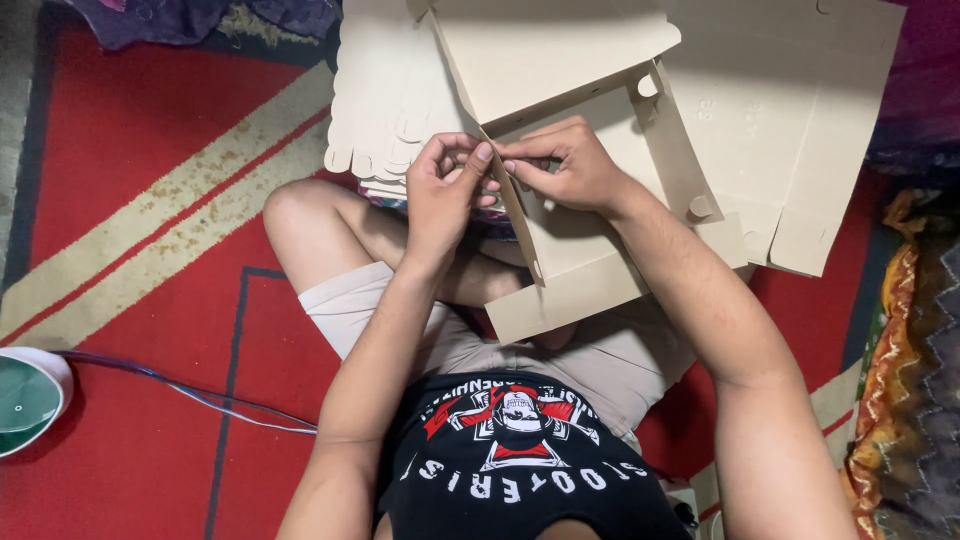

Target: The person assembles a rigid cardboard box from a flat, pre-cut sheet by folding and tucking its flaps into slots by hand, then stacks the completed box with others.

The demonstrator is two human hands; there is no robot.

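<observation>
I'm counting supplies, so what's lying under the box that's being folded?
Under the half-folded box lie the person's lap and a stack of flat cardboard blanks to the left, with more flat sheets to the right. How far the stack runs beneath is covered.

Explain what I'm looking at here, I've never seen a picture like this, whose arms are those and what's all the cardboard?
This single picture comes from a camera worn on a person's head, looking down at their own lap. They sit cross-legged on a red carpet with pale stripes. The left hand and right hand meet, both pinching the wall edge of a half-folded cardboard box resting on the legs. Beyond it lies a stack of flat cardboard blanks, with more unfolded sheets to the right. A green and white object with a thin cord sits at the left edge.
</observation>
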